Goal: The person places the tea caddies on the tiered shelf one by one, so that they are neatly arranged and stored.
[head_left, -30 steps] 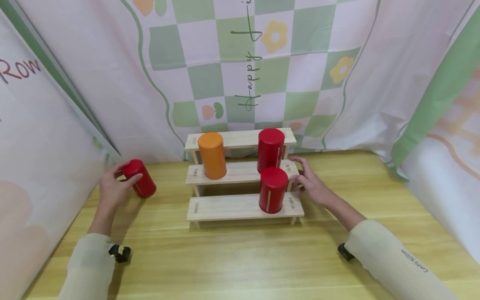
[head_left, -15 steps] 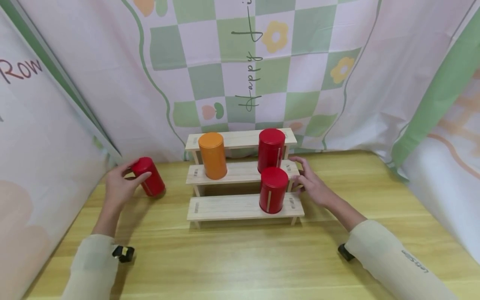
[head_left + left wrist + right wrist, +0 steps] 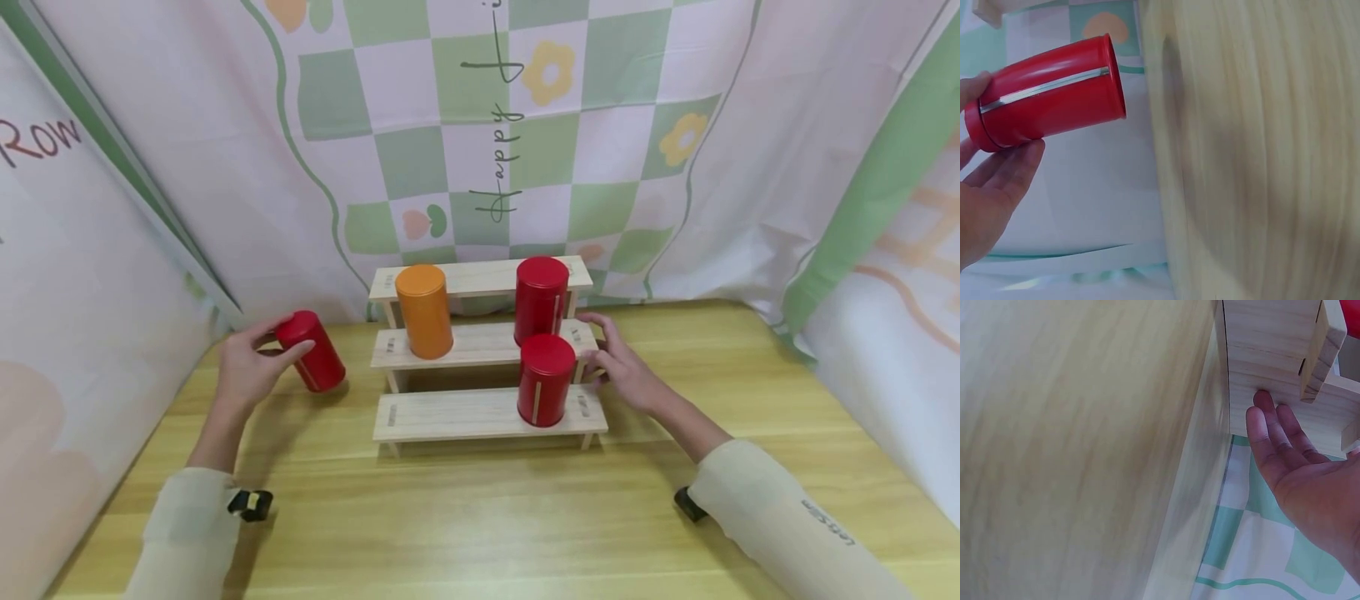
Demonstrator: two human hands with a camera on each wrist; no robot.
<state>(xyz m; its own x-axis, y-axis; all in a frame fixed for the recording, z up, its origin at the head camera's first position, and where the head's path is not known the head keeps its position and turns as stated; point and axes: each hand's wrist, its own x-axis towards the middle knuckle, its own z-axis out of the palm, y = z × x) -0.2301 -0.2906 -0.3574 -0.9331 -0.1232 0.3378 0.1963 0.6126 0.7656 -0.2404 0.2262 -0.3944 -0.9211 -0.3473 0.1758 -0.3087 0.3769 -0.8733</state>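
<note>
On the left, my left hand (image 3: 247, 367) pinches a red canister (image 3: 313, 354) near its lidded top, thumb on one side and fingers on the other. The canister tilts, and in the left wrist view its base (image 3: 1116, 78) is apart from the tabletop. My right hand (image 3: 626, 371) is at the right end of a three-tier wooden display stand (image 3: 450, 417). In the right wrist view its nearly straight fingers (image 3: 1279, 434) touch the stand's side panel (image 3: 1266, 375); the thumb is mostly hidden.
An orange canister (image 3: 425, 312) and a red canister (image 3: 542, 300) stand on the middle tier. Another red canister (image 3: 547, 382) stands on the lowest tier, at the right. Behind the wooden table (image 3: 480, 517) hangs a checked cloth (image 3: 480, 150), with more cloth at both sides.
My left hand has moved right toward the stand, carrying the tilted red canister. The right hand, the stand and the canisters on it have stayed in place.
</note>
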